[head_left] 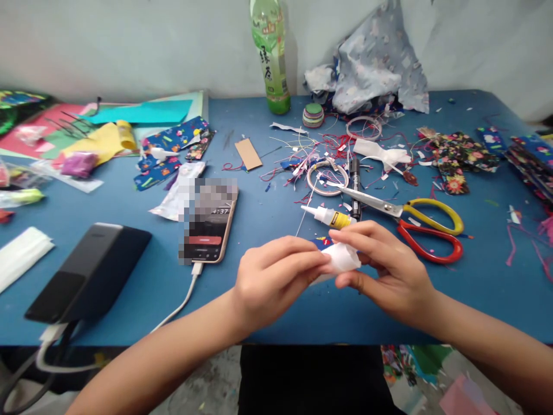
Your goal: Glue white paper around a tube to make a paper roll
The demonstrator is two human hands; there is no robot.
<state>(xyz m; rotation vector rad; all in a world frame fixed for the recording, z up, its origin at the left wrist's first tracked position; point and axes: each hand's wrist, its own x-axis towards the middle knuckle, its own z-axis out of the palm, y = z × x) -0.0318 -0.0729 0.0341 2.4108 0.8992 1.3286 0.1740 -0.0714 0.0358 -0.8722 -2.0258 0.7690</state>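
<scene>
My left hand [270, 276] and my right hand [384, 265] meet above the front of the blue table [129, 242]. Together they pinch a small folded white piece with a bit of blue patterned fabric [339, 256] between thumbs and fingers. Just behind them lies a small glue bottle [330, 216] with a yellow label and white nozzle. Scissors [415, 222] with one yellow and one red handle lie to the right of it, blades pointing left.
A phone [209, 222] on a white cable lies left of my hands, a black power bank [93, 268] further left. Thread scraps, rings, a black marker [355, 184], patterned fabric pieces and coloured paper cover the back. A green bottle [271, 55] stands by the wall.
</scene>
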